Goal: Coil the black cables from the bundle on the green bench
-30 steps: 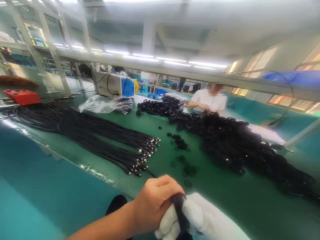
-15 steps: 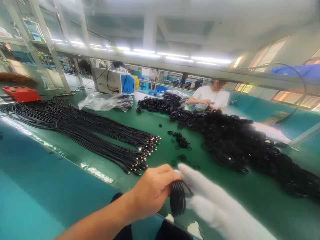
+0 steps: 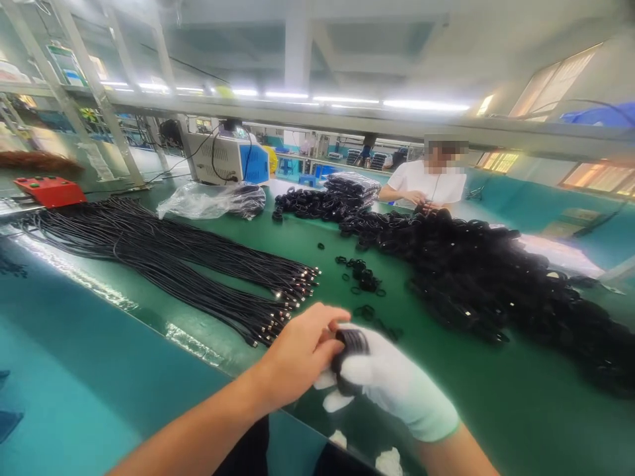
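Observation:
A coiled black cable (image 3: 351,344) is held between my two hands just over the table's front edge. My bare left hand (image 3: 302,347) grips the coil's left side with thumb and fingers. On the other side, my white-gloved right hand (image 3: 381,363) wraps round the coil, its thumb across the front; some gloved fingers show below. Left of my hands lie long straight black cables (image 3: 198,264) in two bundles, their metal plugs (image 3: 278,317) towards me. Beyond the hands are small loose black rings (image 3: 364,277).
A large heap of coiled black cables (image 3: 471,277) covers the right of the green table (image 3: 317,228). Behind it a person in white (image 3: 426,182) works. A clear plastic bag (image 3: 186,201), a grey-and-blue machine (image 3: 228,158) and a red box (image 3: 52,190) stand at the back left.
My gloved right hand has closed from stretched fingers to a grip round the coil. The coil and both hands have risen slightly. The view has shifted a little.

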`<state>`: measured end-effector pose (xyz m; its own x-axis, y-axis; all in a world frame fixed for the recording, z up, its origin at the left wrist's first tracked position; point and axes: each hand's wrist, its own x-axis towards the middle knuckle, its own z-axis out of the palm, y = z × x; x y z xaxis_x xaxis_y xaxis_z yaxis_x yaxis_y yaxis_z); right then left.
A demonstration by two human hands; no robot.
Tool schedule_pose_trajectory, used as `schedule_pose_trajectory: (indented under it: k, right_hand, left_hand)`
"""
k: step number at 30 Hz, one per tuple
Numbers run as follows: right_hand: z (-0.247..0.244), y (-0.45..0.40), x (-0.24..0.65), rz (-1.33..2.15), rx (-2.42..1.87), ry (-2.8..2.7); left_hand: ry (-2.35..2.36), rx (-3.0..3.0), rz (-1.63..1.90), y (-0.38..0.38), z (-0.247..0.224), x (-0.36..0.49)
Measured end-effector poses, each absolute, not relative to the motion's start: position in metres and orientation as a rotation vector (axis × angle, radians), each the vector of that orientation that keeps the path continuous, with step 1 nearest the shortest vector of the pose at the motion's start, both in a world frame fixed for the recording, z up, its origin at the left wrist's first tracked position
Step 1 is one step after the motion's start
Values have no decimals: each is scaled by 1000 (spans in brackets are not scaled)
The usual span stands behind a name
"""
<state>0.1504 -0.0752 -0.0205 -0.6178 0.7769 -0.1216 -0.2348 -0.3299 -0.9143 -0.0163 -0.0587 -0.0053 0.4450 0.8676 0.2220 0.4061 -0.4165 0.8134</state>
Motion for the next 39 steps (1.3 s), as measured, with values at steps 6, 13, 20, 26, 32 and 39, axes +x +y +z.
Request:
schedule_pose_trajectory:
  k: [6,13,20,26,32,39]
  right_hand:
    - [-41,-67,158,2043,-639,-1150]
    - [-42,-69,150,2007,-668,-1139]
    - [-47,-70,140,1995,-804,-1178]
    - [-49,-69,146,2058,-769,-1039]
    - [-49,-69,147,2098,-791,-1001]
    - [-47,-44,205,1802,-726,-717]
  left_hand:
    - [1219,1922,725,-48,-2,-9]
    - [1162,1613,684,-45,-16,-6]
    - [1342,1783,567,-41,-23,-3]
    - [1265,1845,648,-37,-20,-10]
    - [1280,1870,671,-36,-21,-10]
    - [1265,2079,666,6,-19,-13]
